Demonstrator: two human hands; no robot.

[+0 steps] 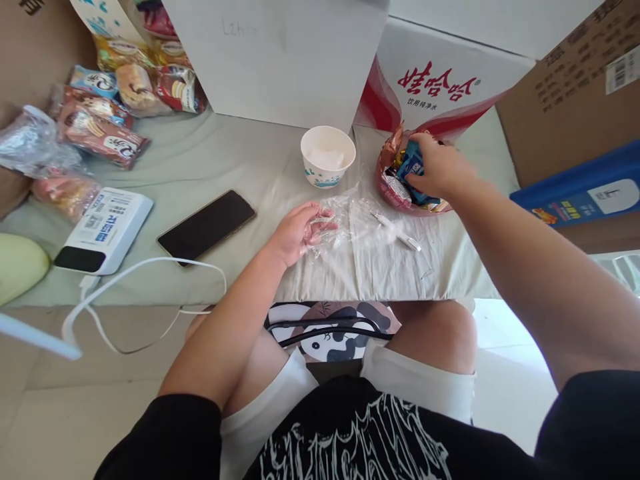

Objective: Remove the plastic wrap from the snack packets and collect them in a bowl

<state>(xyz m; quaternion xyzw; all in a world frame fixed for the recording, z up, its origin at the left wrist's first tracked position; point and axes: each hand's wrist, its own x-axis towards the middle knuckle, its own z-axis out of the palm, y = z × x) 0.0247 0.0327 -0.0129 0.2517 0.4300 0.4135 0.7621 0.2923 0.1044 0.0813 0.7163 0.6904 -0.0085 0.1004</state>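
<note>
You seem to be at the point of picking a packet out, one hand busy with wrapping and the other with the sweets-like packets. Nearer to you than the paper tub point(320, 177) and a little left of it, your left hand point(300, 233) has its fingers curled on crinkled clear film point(345, 223), which spreads over the counter point(260, 273) in front of the tub. Nearer than the tub and to its right lies a slim white tool point(411, 241), beside or under the film's edge; which, I cannot tell.

Right of the tub and apart from it, your right hand point(440, 167) reaches into the pink bowl point(425, 211). Its fingers bend around a blue packet point(413, 167) there, but whether they grip it, I cannot tell. The next move, I judge, calls for a sure pinch and a lift clear of the rim.

The bowl is crowded with small shiny packets. The tub stands upright and open, something pale inside, too washed out to name. Behind the tub stands a white carton point(280, 67), its contents hidden
</note>
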